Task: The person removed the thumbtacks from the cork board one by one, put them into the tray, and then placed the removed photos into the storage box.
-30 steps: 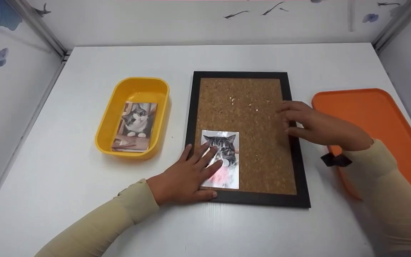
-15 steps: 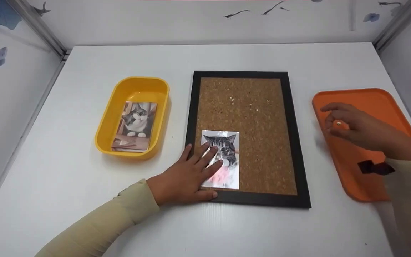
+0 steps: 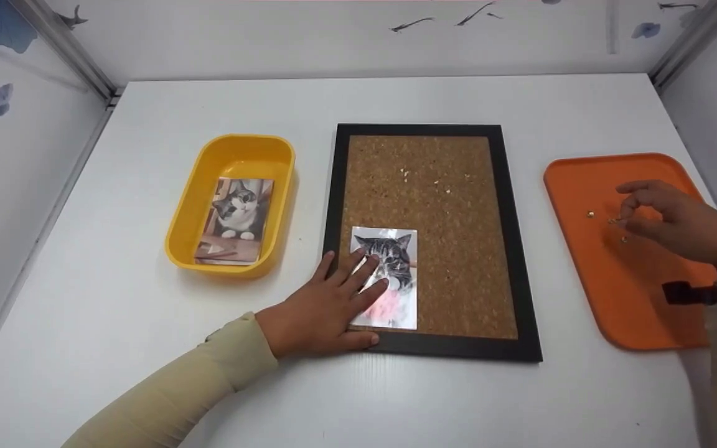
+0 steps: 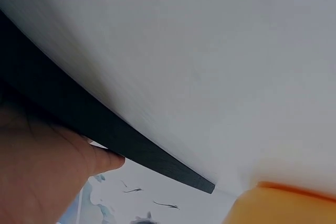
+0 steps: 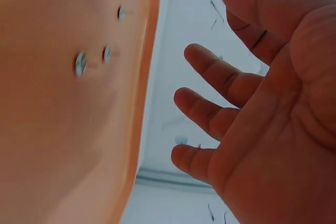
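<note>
In the head view my left hand (image 3: 324,311) rests with spread fingers on a cat photo (image 3: 399,274) at the lower left of a black-framed cork board (image 3: 458,267). The left wrist view shows part of this hand (image 4: 42,166) against the dark frame edge (image 4: 142,142). My right hand (image 3: 676,224) is over the orange tray (image 3: 620,298), thumb and index finger near a small gold thumbtack (image 3: 612,221). In the right wrist view, its fingers are loosely bent and several thumbtacks, one of them this tack (image 5: 80,64), lie on the tray apart from the hand.
A yellow tub (image 3: 184,230) stands left of the board, with another cat photo (image 3: 234,218) inside. Small pale specks (image 3: 404,174) dot the upper cork. White panels with painted motifs (image 3: 414,25) enclose the white table (image 3: 116,298).
My right hand has moved rightward from the board's right edge to over the orange tray, uncovering thumbtacks there. My left hand and the photo under it have stayed in place.
</note>
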Demonstrator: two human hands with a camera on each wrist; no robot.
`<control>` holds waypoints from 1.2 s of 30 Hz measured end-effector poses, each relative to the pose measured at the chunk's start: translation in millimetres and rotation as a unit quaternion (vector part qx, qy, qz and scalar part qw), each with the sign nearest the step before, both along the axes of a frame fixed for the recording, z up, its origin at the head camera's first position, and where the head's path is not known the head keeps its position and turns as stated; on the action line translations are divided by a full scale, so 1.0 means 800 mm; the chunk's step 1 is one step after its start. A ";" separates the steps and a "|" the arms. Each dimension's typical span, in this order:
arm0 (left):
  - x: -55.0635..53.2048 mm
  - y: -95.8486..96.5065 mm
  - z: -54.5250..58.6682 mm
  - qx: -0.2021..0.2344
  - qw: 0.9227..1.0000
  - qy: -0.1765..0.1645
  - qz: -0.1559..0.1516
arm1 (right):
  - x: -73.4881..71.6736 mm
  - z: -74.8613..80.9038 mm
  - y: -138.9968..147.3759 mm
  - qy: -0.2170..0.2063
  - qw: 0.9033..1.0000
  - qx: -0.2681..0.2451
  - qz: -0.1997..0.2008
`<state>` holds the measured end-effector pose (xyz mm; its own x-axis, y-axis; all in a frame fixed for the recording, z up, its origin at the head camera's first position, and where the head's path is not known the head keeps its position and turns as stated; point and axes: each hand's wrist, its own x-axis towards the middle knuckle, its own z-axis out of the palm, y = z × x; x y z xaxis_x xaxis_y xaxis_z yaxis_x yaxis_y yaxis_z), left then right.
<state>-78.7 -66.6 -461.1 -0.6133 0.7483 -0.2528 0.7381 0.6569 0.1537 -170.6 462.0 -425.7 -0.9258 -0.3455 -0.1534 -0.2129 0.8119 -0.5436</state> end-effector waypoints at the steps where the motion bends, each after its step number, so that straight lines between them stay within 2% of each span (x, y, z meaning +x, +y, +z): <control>1: 0.000 0.000 0.000 0.000 1.000 -0.001 0.001 | 0.000 -0.002 0.005 -0.008 1.000 0.003 -0.008; 9: 0.001 0.000 0.003 -0.002 1.000 0.010 -0.002 | -0.002 -0.017 0.037 -0.022 0.999 0.016 -0.032; 15: 0.000 0.001 0.003 -0.006 1.000 0.010 -0.004 | -0.004 -0.023 0.045 -0.069 0.995 0.028 -0.067; 23: 0.000 0.001 0.002 -0.011 1.000 0.002 -0.003 | -0.004 -0.028 0.050 -0.088 0.993 0.029 -0.074; 28: 0.000 0.000 0.002 -0.008 1.000 -0.002 -0.002 | -0.002 -0.031 0.049 -0.066 0.994 0.030 -0.077; 36: 0.001 0.000 0.000 0.002 1.000 0.009 -0.002 | -0.001 -0.040 0.045 0.016 0.998 0.045 -0.044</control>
<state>-78.2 -66.4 -461.1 -0.6147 0.7519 -0.2385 0.7432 0.6533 0.1442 -171.3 498.2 -457.7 -0.9566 -0.2494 -0.1508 -0.1551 0.8738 -0.4609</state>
